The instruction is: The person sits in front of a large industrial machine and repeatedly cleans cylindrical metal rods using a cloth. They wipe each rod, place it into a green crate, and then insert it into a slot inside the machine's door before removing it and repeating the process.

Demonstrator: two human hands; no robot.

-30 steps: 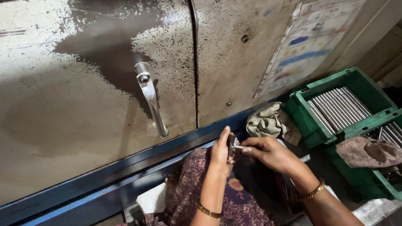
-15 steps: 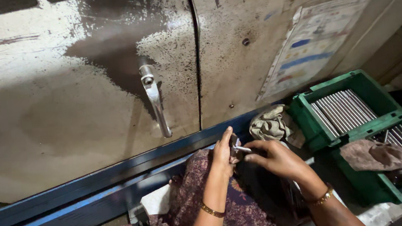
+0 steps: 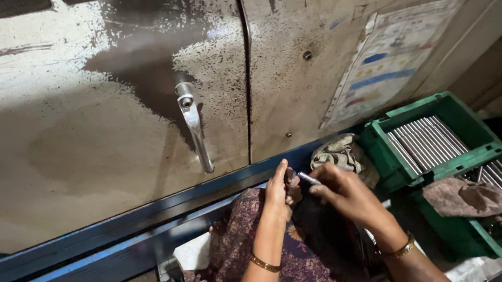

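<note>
A thin bright metal rod (image 3: 309,178) is held in my right hand (image 3: 343,193), its tip pointing left toward my left hand (image 3: 279,190). My left hand is closed around a small dark part at the rod's tip; the part is mostly hidden by the fingers. Both hands meet over my lap, which is covered in dark patterned cloth (image 3: 242,250). Each wrist wears a gold bangle.
Two green crates stand at the right: the far one (image 3: 377,133) holds several metal rods, the near one (image 3: 483,232) holds rods and a brown rag (image 3: 461,196). A crumpled cloth (image 3: 340,151) lies behind my hands. A stained metal cabinet with a door handle (image 3: 192,125) fills the background.
The view has shifted slightly; my hands stay together at the rod, with the right hand a little lower and the rod's tip still at the left fingers.
</note>
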